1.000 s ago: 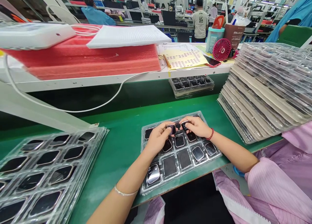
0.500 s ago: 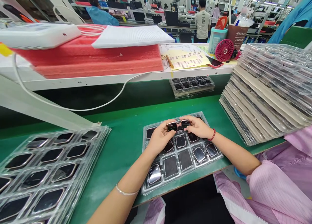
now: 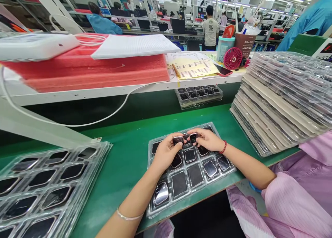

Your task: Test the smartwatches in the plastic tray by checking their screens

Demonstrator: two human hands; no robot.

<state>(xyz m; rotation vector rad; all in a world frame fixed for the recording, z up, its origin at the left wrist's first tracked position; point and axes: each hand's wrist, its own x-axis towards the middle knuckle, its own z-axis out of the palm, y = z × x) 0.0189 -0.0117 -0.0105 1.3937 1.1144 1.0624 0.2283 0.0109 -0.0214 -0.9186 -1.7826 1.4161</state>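
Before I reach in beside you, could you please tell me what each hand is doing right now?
Left hand: closed on a dark, watch-like piece.
Right hand: closed on another such piece.

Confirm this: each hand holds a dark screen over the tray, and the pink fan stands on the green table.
No, the head view shows the pink fan on the white shelf. The left hand and right hand each hold a dark screen over the tray.

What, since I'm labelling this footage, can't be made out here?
All in the head view:
Tray slots under left hand and right hand: hidden by them.
Held screens' far sides: turned away.
Left stack's near end: cut off by the frame.
Yellow sheet's print: too small.
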